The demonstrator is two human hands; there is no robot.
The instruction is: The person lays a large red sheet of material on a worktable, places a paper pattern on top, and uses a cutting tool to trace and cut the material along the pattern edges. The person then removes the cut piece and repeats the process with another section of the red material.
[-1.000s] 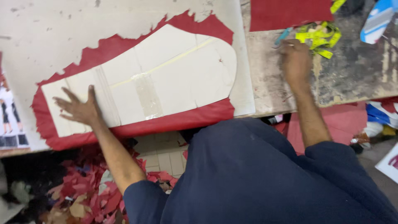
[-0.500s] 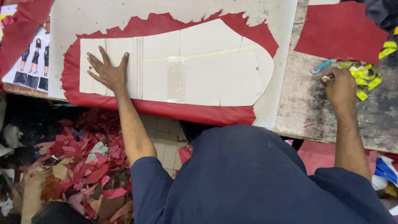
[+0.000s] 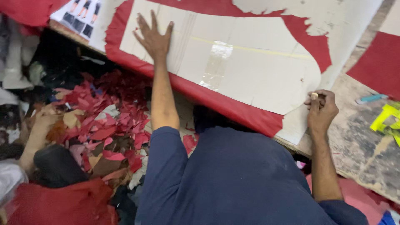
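pattern pinned on red sheet

right hand (image 3: 321, 109) closed around a small pale marker (image 3: 314, 96) at the cardboard pattern (image 3: 233, 62) edge; left hand (image 3: 153, 37) flat, fingers spread, pressing pattern onto red sheet (image 3: 233, 109), likely stopping slip; scraps (image 3: 104, 125) below

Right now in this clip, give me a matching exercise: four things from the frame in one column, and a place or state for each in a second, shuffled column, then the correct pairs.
Things:
1. left hand
2. right hand
3. cardboard pattern
4. red scraps

Places or states:
A. heaped on the floor below the table edge
B. lying on top of the red sheet, with a clear tape strip across it
C. pressed flat, fingers spread, on the pattern's left end
D. closed around a small pale object at the pattern's right edge

Pairs: 1-C, 2-D, 3-B, 4-A
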